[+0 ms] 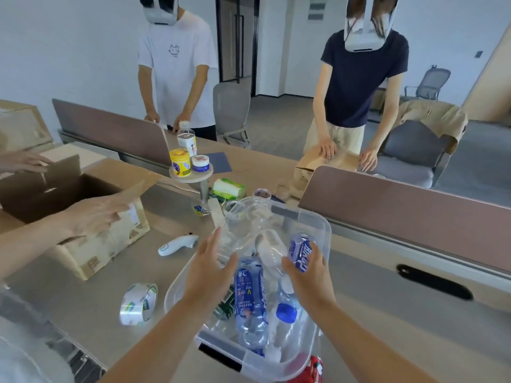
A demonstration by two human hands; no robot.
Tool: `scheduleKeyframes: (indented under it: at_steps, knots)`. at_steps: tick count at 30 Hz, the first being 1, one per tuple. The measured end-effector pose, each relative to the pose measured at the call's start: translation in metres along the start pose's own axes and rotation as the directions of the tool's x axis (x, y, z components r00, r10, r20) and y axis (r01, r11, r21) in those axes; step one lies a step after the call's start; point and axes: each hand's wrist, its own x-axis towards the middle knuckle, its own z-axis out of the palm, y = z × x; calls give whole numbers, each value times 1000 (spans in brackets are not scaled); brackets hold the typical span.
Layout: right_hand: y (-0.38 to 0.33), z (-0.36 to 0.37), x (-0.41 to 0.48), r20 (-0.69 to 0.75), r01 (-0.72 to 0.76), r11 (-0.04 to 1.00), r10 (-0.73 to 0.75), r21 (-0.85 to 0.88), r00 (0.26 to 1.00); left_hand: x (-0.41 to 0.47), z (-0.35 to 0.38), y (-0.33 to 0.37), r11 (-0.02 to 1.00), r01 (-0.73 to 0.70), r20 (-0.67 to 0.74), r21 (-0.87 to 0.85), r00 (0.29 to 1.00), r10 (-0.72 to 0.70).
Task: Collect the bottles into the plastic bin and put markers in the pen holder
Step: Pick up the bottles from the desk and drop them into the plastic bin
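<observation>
A clear plastic bin (322,225) stands on the desk in front of me, holding several plastic bottles. A blue-labelled bottle (250,297) lies in its middle, and a blue-capped bottle (286,313) lies beside it. My right hand (307,275) is shut on a blue-and-white labelled bottle (300,251) just inside the bin's right side. My left hand (213,269) hovers open over the bin's left rim, fingers apart, holding nothing. I see no markers or pen holder clearly.
A tape roll (139,302) and a white controller (178,244) lie left of the bin. An open cardboard box (83,205) with another person's hands on it stands at the left. Jars and a bottle (186,136) sit on a small round stand. Two people stand across the desk.
</observation>
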Motion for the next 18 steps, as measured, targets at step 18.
scheduleKeyframes:
  at_steps: [18]
  knots:
    - [113, -105, -73, -411, -372, 928, 326, -34, 851, -43, 125, 119, 912, -367, 328, -184, 852, 409]
